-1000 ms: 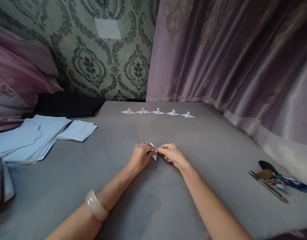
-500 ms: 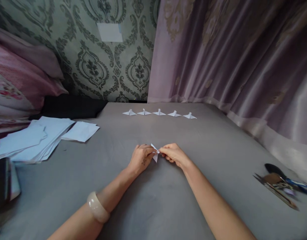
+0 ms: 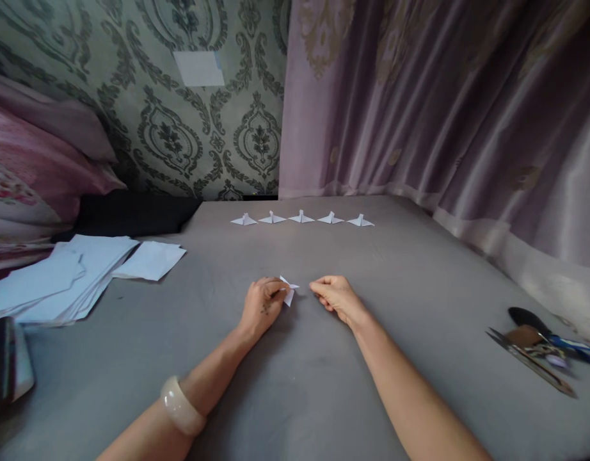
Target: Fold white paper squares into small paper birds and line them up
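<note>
My left hand (image 3: 263,303) pinches a small origami paper crane (image 3: 290,296) made of white paper, just above the grey table surface. The crane's wings spread up and down from my fingertips, and one narrow point faces right; the rest of it is covered by my fingers. To the right of it, a short gap away, is my right hand (image 3: 337,297). Its thumb and fingers are closed together, with nothing visible between them. Farther back, several finished-looking white paper cranes (image 3: 301,218) stand in a row with their wings out.
A stack of white paper sheets (image 3: 50,278) lies at the left, with smaller paper pieces (image 3: 151,260) beside it. Behind is a folded black cloth (image 3: 132,212). Tweezers (image 3: 530,362) and blue-handled scissors (image 3: 571,346) lie at the right, near the curtain (image 3: 448,115).
My right hand has let go of the crane. My left hand has moved slightly left with it, opening a gap between the hands. The whole view has shifted a little.
</note>
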`<state>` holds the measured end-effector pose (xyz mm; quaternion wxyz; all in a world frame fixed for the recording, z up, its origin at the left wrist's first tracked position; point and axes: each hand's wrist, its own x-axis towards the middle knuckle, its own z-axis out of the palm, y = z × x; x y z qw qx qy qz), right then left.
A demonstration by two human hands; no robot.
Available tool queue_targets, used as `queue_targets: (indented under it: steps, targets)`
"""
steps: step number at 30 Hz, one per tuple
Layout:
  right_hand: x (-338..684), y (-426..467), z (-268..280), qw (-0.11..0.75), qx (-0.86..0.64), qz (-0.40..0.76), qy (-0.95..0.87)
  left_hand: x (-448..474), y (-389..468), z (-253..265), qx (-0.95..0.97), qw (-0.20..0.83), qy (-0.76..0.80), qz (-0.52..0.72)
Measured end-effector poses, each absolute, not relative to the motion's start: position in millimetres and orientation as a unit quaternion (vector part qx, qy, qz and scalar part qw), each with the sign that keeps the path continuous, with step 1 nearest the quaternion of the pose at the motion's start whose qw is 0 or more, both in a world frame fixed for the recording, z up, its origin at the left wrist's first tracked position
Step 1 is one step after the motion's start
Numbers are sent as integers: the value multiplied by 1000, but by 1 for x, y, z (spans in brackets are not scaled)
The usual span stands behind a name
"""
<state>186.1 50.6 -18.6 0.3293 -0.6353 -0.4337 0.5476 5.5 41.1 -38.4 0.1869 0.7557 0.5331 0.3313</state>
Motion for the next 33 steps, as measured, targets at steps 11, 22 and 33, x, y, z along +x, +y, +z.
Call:
queue_targets:
  steps: [11, 22, 33]
  targets:
    - [185, 48, -21, 341, -628, 533, -454, 4, 45, -38, 673, 181, 619, 363]
    - [186, 47, -28, 357, -642, 446, -511, 1, 35, -20, 543, 307, 645, 441]
    - [155, 27, -27, 312, -615, 213, -692, -13, 43, -26, 605, 238, 667, 363]
